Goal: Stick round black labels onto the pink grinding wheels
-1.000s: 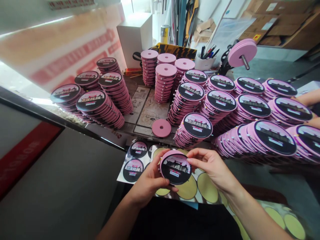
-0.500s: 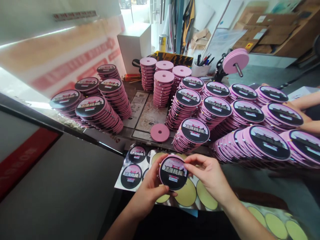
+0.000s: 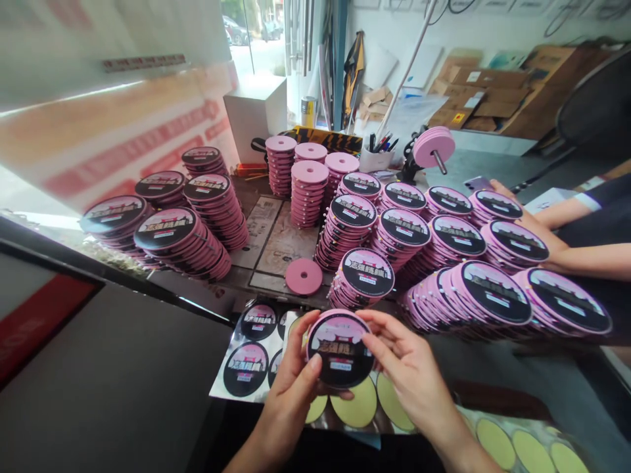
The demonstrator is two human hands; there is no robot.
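Between both hands is a pink foam disc (image 3: pixel 339 351) with a round black-and-pink printed label on its face, tilted toward me. My left hand (image 3: pixel 296 371) grips its left edge, thumb on the label and fingers behind. My right hand (image 3: pixel 401 358) holds the upper right edge, its thumb pressed on the label's rim. Below lies a sheet of round printed stickers (image 3: pixel 245 368), and a backing sheet with yellow circles (image 3: pixel 355 404) partly covers it. A plain pink disc (image 3: pixel 303 276) with a centre hole lies flat on the table just beyond.
Stacks of labelled discs stand at left (image 3: pixel 172 230) and right (image 3: pixel 365 272). Plain disc stacks (image 3: pixel 309 174) rise at the back, near a white pen holder (image 3: pixel 377 157) and a spindle carrying pink discs (image 3: pixel 434 148). Another person's arms (image 3: pixel 566 243) reach in at right, near a phone (image 3: pixel 477 184).
The view has tilted up and shifted right. My left thumb has moved up onto the label, and my right thumb now presses on its right edge. The disc stays in both hands.
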